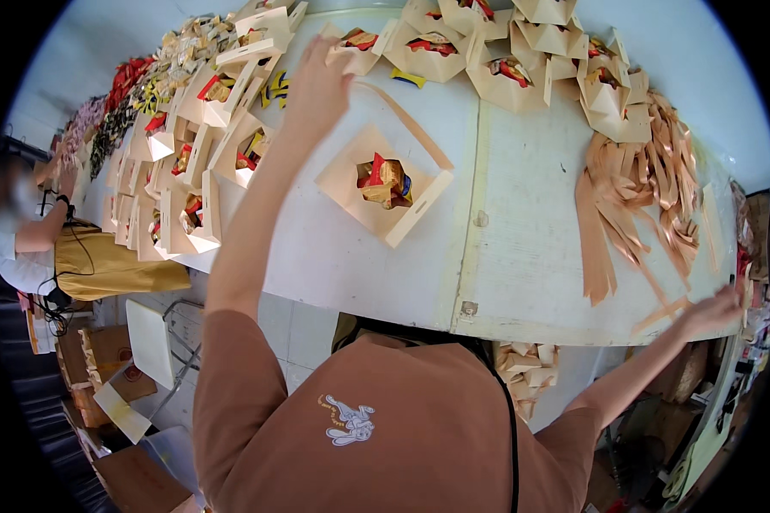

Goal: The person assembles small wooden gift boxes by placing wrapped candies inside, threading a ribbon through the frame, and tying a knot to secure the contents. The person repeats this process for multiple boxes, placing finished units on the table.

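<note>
On the white table [368, 278] sit boxes [340, 178]; tiled floor [304, 329] below.

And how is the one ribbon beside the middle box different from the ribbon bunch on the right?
The single ribbon is one strip; the ribbon bunch has many. The single ribbon lies in one gentle curve; the ribbon bunch is a heap of overlapping strips. Both are peach-tan.

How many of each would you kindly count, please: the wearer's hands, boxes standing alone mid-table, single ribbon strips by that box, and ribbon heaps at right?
Left hand and right hand: 2
Lone box: 1
Ribbon strip: 1
Ribbon heap: 1
Total: 5
</note>
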A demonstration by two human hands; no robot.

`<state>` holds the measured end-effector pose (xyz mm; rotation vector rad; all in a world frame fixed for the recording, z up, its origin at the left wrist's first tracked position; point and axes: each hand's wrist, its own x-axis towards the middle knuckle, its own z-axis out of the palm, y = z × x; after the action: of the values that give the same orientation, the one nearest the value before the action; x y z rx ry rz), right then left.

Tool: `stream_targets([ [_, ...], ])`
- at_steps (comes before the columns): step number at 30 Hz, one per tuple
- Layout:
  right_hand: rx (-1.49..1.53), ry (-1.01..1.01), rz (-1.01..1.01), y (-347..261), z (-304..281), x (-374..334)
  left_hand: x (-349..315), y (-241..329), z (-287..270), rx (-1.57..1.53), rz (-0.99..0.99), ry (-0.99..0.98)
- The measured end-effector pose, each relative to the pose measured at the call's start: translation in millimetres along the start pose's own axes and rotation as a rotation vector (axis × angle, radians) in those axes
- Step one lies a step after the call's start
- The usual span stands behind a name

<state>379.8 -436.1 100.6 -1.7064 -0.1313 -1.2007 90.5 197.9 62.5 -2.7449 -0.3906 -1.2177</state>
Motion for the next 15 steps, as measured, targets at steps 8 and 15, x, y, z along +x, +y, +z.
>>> stream_targets([
  [8,0.548,-1.24,0.588,-220,83,-300,-126,166,-56,-0.2,-0.155,-0.297],
  [15,0.736,-1.508,0.964,-246,95,-359,-121,156,-61,-0.647,-0.684,-0.17],
])
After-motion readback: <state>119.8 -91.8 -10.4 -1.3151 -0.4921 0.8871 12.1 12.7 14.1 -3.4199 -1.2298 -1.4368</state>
